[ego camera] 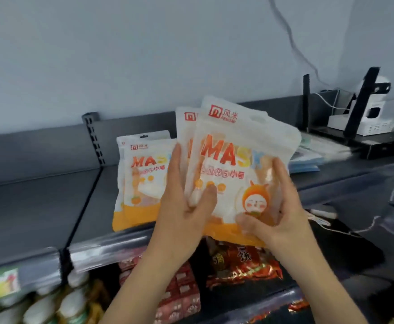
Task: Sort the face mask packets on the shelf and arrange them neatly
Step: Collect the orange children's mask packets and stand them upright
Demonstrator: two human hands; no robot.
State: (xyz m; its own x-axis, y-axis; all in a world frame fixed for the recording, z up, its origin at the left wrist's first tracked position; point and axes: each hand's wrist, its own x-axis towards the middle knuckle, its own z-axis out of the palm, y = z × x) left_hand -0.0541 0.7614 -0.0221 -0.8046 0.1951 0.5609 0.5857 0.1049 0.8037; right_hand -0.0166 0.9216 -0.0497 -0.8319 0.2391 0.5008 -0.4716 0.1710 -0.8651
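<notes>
Above the grey shelf (39,202) I hold a small fan of mask packets (242,160) upright between both hands. My left hand (184,211) grips their left edge, thumb on the front packet, fingers spread up the side. My right hand (282,206) clasps the lower right corner, thumb pressed over the orange band and fingers up the right edge. At least two packets overlap in this grasp, the front one tilted slightly to the right. Just behind them to the left, two more packets (142,181) lean on the shelf against its back panel. To the right lies a flat bluish pile (308,157), too blurred to name. Farther right stands a white camera (376,108). Red snack bags (242,265) fill the shelf below.
</notes>
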